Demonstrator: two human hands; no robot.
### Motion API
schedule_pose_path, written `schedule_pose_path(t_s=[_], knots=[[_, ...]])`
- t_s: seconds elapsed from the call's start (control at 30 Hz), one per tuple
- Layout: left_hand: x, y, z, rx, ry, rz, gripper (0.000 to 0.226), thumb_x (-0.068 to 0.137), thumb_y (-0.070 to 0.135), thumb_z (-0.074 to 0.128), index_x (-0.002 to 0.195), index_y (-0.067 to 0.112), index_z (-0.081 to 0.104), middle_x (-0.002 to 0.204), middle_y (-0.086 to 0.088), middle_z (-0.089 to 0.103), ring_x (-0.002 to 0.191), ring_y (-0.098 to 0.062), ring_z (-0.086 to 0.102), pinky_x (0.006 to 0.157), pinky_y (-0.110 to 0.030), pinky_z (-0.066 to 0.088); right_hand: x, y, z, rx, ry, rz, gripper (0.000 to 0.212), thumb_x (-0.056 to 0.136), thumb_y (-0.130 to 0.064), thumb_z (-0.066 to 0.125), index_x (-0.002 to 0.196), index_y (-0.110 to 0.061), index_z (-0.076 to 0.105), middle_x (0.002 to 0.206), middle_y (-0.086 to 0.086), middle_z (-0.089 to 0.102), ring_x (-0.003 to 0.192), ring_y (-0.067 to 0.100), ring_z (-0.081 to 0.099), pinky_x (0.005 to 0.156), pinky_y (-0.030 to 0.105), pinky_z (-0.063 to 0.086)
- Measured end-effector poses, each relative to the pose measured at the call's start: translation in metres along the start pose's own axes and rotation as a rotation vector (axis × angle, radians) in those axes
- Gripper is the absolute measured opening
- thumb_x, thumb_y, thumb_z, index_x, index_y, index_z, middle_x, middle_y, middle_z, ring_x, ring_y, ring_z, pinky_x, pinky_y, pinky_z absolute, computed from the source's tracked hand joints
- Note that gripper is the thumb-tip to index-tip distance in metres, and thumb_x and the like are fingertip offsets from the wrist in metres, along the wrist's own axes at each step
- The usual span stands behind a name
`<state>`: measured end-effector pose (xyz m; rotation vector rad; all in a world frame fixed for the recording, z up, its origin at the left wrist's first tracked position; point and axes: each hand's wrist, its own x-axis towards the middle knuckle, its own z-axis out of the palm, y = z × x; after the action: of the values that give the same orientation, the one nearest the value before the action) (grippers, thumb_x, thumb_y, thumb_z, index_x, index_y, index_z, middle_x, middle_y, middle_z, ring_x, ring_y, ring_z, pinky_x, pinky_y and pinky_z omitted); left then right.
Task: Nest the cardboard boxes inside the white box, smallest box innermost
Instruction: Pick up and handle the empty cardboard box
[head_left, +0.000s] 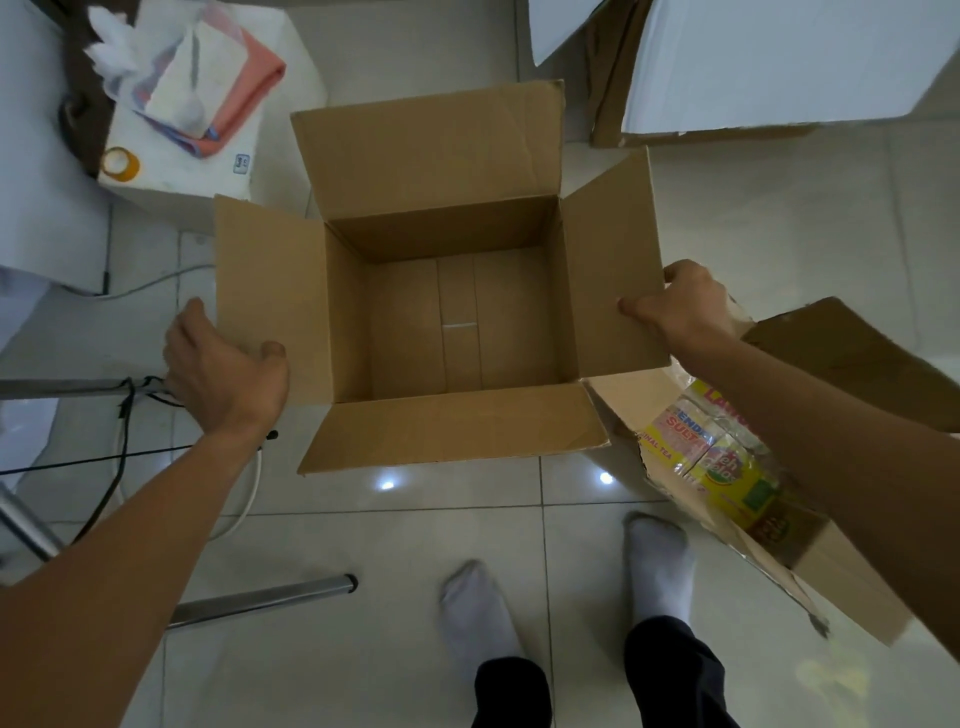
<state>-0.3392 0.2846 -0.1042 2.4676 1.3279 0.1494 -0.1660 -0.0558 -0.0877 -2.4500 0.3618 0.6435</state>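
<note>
Both hands, my left grip (223, 364) and right grip (680, 306), pinch the empty cardboard box's (452, 312) side flaps on the floor (flimsy holds), which I judge could buckle when lifted.

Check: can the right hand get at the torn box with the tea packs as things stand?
Probably yes, once it lets go. The right hand now grips the side flap of the open cardboard box. The torn box lies just beneath that forearm, its top open, nothing covering the tea packs.
</note>
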Motion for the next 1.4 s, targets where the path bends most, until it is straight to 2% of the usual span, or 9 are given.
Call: schedule_pose_path(t_s=[0.13, 0.4, 0.53, 0.67, 0.87, 1.0, 1.13, 1.27, 1.4], knots=[[-0.013, 0.029, -0.002, -0.057, -0.022, 0.074, 0.072, 0.076, 0.023, 0.064, 0.139, 0.011, 0.029, 0.14, -0.018, 0.037, 0.129, -0.035, 0.032, 0.106, -0.049, 0.022, -0.011, 0.011, -0.016, -0.045, 0.08, -0.022, 0.063, 0.081, -0.032, 0.07, 0.132, -0.012, 0.04, 0.123, 0.016, 0.059, 0.103, 0.032, 0.059, 0.073, 0.037, 0.047], [-0.068, 0.113, 0.0, -0.153, -0.118, 0.245, 0.064, 0.081, 0.026, 0.067, 0.135, 0.017, 0.035, 0.138, -0.01, 0.042, 0.126, -0.029, 0.039, 0.107, -0.046, 0.028, -0.047, 0.076, -0.069, -0.041, 0.092, 0.014, 0.043, 0.082, -0.032, 0.065, 0.119, -0.015, 0.05, 0.12, 0.009, 0.06, 0.109, 0.028, 0.057, 0.087, 0.045, 0.05], [-0.111, 0.157, 0.007, -0.182, -0.122, 0.364, 0.056, 0.081, 0.027, 0.065, 0.13, 0.019, 0.04, 0.132, -0.007, 0.046, 0.119, -0.026, 0.045, 0.103, -0.042, 0.029, -0.058, 0.137, -0.094, -0.03, 0.099, 0.071, 0.036, 0.081, -0.029, 0.063, 0.114, -0.017, 0.053, 0.114, 0.008, 0.06, 0.101, 0.025, 0.056, 0.073, 0.034, 0.044], [-0.167, 0.192, 0.019, -0.151, -0.078, 0.455, 0.042, 0.078, 0.024, 0.067, 0.115, 0.017, 0.048, 0.117, -0.007, 0.051, 0.109, -0.025, 0.048, 0.092, -0.035, 0.029, -0.063, 0.205, -0.118, -0.067, 0.09, 0.165, 0.034, 0.081, -0.03, 0.063, 0.112, -0.018, 0.054, 0.117, 0.01, 0.056, 0.092, 0.026, 0.052, 0.071, 0.031, 0.036], [-0.255, 0.226, 0.051, -0.118, -0.114, 0.488, 0.029, 0.077, 0.02, 0.067, 0.101, 0.013, 0.052, 0.103, -0.011, 0.053, 0.096, -0.03, 0.05, 0.081, -0.036, 0.028, -0.068, 0.295, -0.151, -0.047, 0.05, 0.285, 0.04, 0.081, -0.034, 0.065, 0.116, -0.019, 0.053, 0.129, 0.011, 0.047, 0.115, 0.033, 0.051, 0.079, 0.036, 0.041], [-0.296, 0.241, 0.084, -0.133, -0.201, 0.492, 0.022, 0.078, 0.02, 0.066, 0.097, 0.013, 0.056, 0.102, -0.012, 0.052, 0.093, -0.032, 0.053, 0.081, -0.035, 0.036, -0.067, 0.347, -0.162, -0.039, 0.052, 0.367, 0.05, 0.079, -0.029, 0.066, 0.124, -0.017, 0.046, 0.129, 0.012, 0.045, 0.116, 0.032, 0.049, 0.074, 0.034, 0.04], [-0.307, 0.258, 0.124, -0.043, -0.405, 0.463, 0.034, 0.078, 0.028, 0.067, 0.107, 0.016, 0.055, 0.114, -0.008, 0.051, 0.102, -0.029, 0.053, 0.084, -0.034, 0.04, -0.06, 0.384, -0.159, 0.067, 0.08, 0.485, 0.066, 0.076, -0.027, 0.07, 0.132, -0.015, 0.037, 0.133, 0.014, 0.045, 0.114, 0.033, 0.051, 0.077, 0.039, 0.046], [-0.284, 0.271, 0.164, 0.064, -0.543, 0.369, 0.055, 0.074, 0.032, 0.07, 0.122, 0.015, 0.048, 0.126, -0.012, 0.052, 0.114, -0.03, 0.049, 0.091, -0.034, 0.04, -0.048, 0.406, -0.146, 0.332, 0.021, 0.661, 0.084, 0.076, -0.028, 0.074, 0.141, -0.01, 0.024, 0.132, 0.019, 0.049, 0.09, 0.026, 0.05, 0.063, 0.032, 0.041], [-0.249, 0.285, 0.194, 0.064, -0.546, 0.279, 0.066, 0.068, 0.032, 0.076, 0.123, 0.012, 0.046, 0.126, -0.013, 0.053, 0.11, -0.031, 0.053, 0.088, -0.032, 0.042, -0.028, 0.418, -0.134, 0.575, -0.015, 0.774, 0.084, 0.075, -0.027, 0.076, 0.141, -0.008, 0.028, 0.126, 0.016, 0.052, 0.108, 0.033, 0.054, 0.076, 0.039, 0.041]])
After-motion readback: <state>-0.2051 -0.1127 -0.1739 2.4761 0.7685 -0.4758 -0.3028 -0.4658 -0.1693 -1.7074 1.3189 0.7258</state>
